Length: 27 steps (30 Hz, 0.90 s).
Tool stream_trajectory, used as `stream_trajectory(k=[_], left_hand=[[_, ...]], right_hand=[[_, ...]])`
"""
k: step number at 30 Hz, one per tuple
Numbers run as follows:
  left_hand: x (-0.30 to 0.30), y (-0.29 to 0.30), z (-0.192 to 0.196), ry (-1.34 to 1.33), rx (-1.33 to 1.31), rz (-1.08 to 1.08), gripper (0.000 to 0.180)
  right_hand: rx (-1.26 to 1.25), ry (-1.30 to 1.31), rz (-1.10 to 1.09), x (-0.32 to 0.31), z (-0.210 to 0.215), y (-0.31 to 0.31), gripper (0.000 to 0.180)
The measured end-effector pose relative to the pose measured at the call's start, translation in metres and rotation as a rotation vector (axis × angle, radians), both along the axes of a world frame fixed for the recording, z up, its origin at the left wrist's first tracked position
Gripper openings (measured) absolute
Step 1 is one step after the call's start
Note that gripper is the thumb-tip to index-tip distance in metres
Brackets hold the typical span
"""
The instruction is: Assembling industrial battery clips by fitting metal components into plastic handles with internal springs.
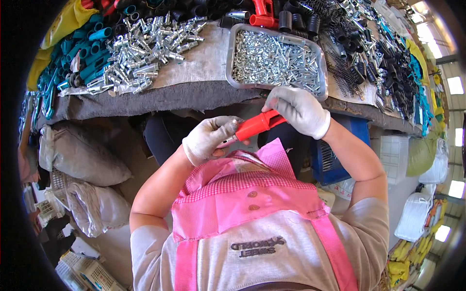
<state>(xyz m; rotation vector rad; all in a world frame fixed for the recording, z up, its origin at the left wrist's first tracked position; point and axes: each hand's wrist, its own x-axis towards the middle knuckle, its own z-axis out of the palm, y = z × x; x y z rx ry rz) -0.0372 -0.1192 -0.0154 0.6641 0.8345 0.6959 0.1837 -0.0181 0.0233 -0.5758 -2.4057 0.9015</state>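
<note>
A red plastic tube-shaped housing [257,126] is held between my gloved hands, just off the table's near edge. My left hand [208,137] is closed round its left end, where a short metal tip [227,141] shows between the fingers. At the other end, my right hand [300,111] grips the housing, its thumb and fingers bent together by a slot in the red plastic. Whether a small part is pinched in those fingers is hidden. Directly beyond my right hand sits a metal tray [230,60] holding small fasteners [259,60] and screws [303,65].
Silver metal fittings [145,48] and teal plastic housings [90,58] are heaped at the left. Black springs [342,72] and black parts [398,80] lie at the right. More red housings [263,14] are behind the tray. A blue crate [357,128] stands below the table edge.
</note>
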Motion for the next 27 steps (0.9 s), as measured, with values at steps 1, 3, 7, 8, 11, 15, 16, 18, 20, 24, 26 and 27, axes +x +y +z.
stream_trajectory(k=[1, 3, 7, 8, 11, 15, 16, 18, 20, 24, 26, 27], left_hand=[[0.003, -0.001, 0.004, 0.111, 0.031, 0.014, 0.041], [0.009, -0.004, -0.008, 0.214, 0.187, 0.071, 0.045], [0.011, -0.006, -0.018, 0.147, -0.060, 0.077, 0.046], [0.013, -0.006, -0.017, 0.147, -0.064, 0.078, 0.046], [0.015, -0.003, -0.008, 0.144, -0.112, 0.046, 0.047], [0.020, -0.002, -0.002, -0.056, -0.145, 0.044, 0.041], [0.021, -0.001, -0.002, -0.054, -0.148, 0.038, 0.041], [0.022, 0.002, -0.004, -0.135, -0.121, -0.040, 0.033], [0.026, 0.002, -0.005, -0.206, -0.174, -0.024, 0.030], [0.032, -0.006, -0.013, -0.165, -0.035, 0.075, 0.028], [0.022, -0.005, -0.012, -0.211, -0.051, 0.107, 0.032], [0.021, -0.003, -0.012, -0.259, -0.064, 0.136, 0.034]], right_hand=[[-0.375, -0.240, -0.124, 0.005, 0.013, -0.003, 0.025], [-0.659, -0.326, -0.198, 0.004, 0.016, 0.000, 0.025], [-0.048, -0.017, 0.069, 0.003, -0.001, -0.019, 0.012], [0.046, -0.040, 0.064, 0.001, -0.003, -0.017, 0.016], [-0.475, -0.204, -0.207, -0.002, -0.008, -0.023, 0.026], [-0.483, -0.212, -0.219, -0.006, -0.018, -0.025, 0.024], [-0.403, -0.149, -0.206, -0.007, -0.025, -0.026, 0.023], [-0.386, -0.147, -0.204, -0.006, -0.022, -0.026, 0.019], [-0.331, -0.130, -0.201, -0.003, -0.025, -0.026, 0.019], [-0.216, -0.085, -0.071, 0.002, -0.018, -0.019, 0.018], [-0.086, -0.197, -0.094, 0.012, 0.004, 0.004, 0.022], [0.175, -0.248, -0.343, 0.021, 0.006, 0.018, 0.023]])
